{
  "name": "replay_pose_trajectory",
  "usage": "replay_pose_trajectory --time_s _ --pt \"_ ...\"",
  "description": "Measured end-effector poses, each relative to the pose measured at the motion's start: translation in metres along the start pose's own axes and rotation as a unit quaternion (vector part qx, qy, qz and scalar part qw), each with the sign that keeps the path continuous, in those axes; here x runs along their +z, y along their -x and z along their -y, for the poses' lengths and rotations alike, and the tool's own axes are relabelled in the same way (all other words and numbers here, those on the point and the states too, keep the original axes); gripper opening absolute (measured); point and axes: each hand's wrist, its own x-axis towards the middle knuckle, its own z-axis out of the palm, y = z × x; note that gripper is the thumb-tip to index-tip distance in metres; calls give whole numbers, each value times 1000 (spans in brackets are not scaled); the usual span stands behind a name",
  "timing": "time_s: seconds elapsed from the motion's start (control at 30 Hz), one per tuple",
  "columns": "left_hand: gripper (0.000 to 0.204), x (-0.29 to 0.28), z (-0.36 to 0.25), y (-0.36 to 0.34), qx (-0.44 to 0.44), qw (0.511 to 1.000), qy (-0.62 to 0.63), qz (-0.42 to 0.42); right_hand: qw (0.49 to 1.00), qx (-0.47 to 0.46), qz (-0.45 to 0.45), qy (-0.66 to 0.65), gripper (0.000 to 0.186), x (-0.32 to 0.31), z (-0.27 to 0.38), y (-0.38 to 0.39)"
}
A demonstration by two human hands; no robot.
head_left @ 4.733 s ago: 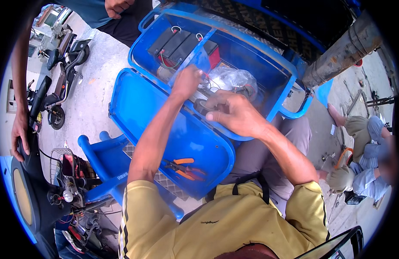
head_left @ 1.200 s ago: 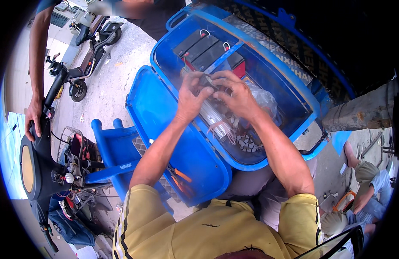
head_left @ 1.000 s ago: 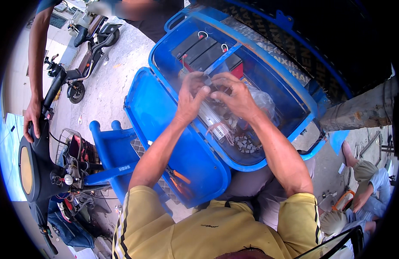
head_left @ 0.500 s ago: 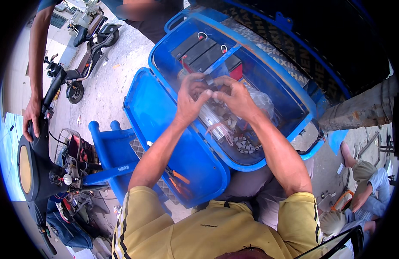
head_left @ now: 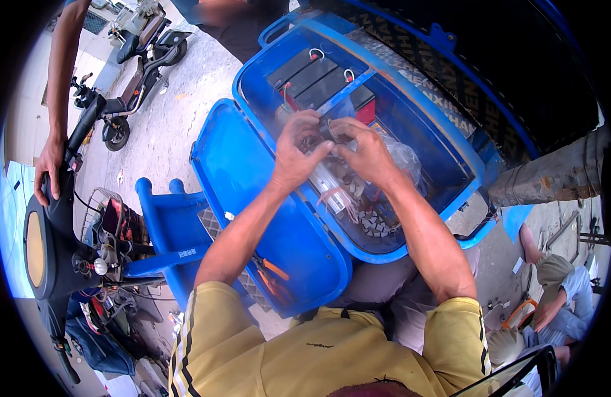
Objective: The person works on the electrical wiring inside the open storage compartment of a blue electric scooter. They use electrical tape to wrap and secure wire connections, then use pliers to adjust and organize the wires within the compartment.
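The left hand [head_left: 295,152] is half curled toward one o'clock. A small dark piece [head_left: 326,128], mostly hidden, is between both hands, at twelve o'clock from the silver bars [head_left: 326,185]. The right hand [head_left: 369,153] half curls toward eleven o'clock; which hand grips the piece, I cannot tell.

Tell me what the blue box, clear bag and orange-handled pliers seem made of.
Blue box: probably painted metal, fairly glossy; its rim shows brownish, rust-like marks. Clear bag: thin plastic film, shiny, see-through and crinkled. Orange-handled pliers: handles look plastic or rubber, being evenly bright orange; the head is probably metal, but too small here to tell.
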Motion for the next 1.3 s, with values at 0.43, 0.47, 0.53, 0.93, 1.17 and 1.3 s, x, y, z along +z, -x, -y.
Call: replay_pose_trajectory --time_s 0.43,0.47,0.53,0.93,1.17,1.3 --pt "44 3 1 1 51 998 -34 -1 988 -102 -60 96 30 5 -7 -1" --pt "45 3 1 1 57 998 -42 -3 988 -105 -61 98 30 4 -7 -2" --pt "48 3 2 2 66 996 -59 -7 987 -108 -62 100 30 5 -6 0" --pt "44 3 -11 0 124 977 -171 13 981 -130 -48 134 32 6 -8 2" --pt "40 3 -8 1 121 980 -158 12 982 -122 -50 134 31 7 -8 2" --pt "40 6 -6 3 71 991 -110 -2 983 -120 -54 129 31 6 -7 1"
